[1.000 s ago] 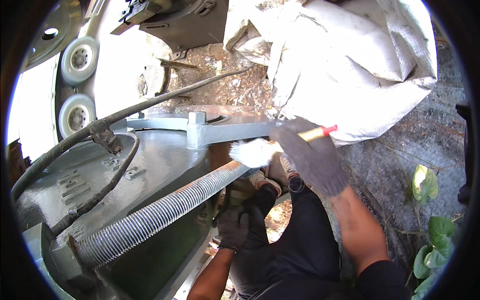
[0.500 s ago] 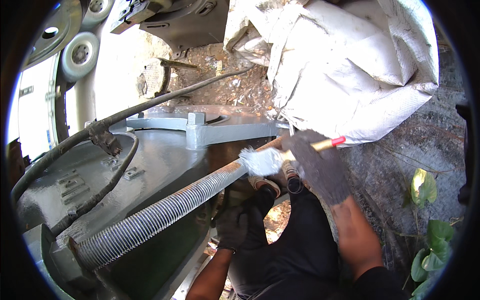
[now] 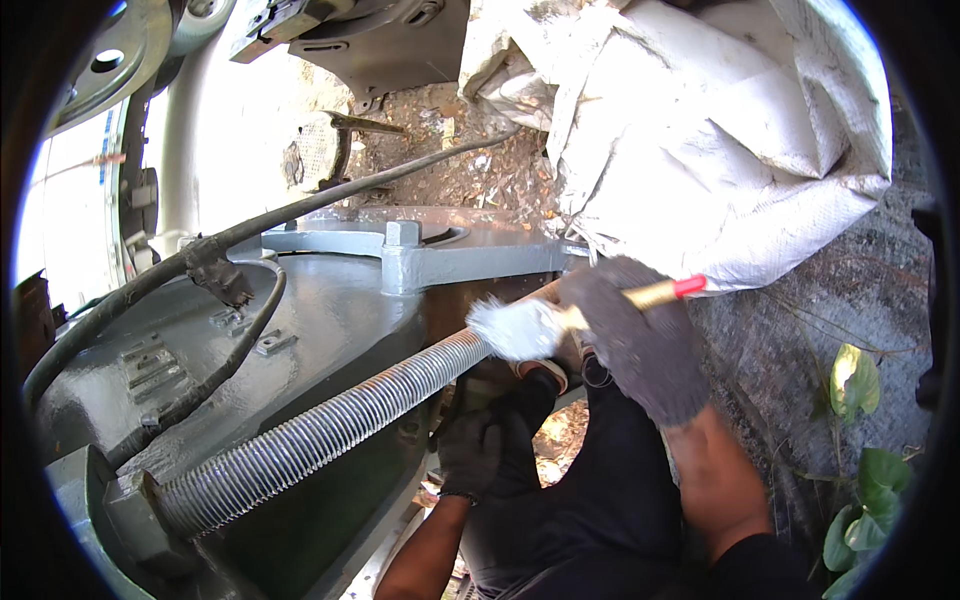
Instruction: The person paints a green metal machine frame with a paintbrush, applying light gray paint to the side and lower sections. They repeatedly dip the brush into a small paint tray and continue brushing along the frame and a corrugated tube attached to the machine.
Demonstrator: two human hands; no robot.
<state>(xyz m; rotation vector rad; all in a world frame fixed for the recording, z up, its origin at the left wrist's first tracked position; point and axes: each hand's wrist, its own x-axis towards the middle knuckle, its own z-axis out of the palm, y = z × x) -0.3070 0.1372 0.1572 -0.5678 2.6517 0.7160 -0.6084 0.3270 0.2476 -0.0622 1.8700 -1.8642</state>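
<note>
Gripped in my right hand, which wears a dark knit glove, is a paintbrush with a pale wooden, red-tipped handle. Its bristles and ferrule are covered in light grey and lie against the upper part of a long threaded rod. The rod slants down left to a large hex nut; brownish metal shows past the brush. My left hand, also gloved, rests on my dark-trousered leg beside the rod. It seems to hold nothing, its fingers loosely laid, though dark cloth blurs their outline.
Grey-painted machine plates with a bolt head lie left of the rod. A thick black cable crosses them. White woven sacking is heaped at the far right, above a rough grey surface. Green leaves grow at lower right.
The brush has slid slightly down the rod toward the left, with my right hand following. My left hand stays on my leg. The view has shifted a little.
</note>
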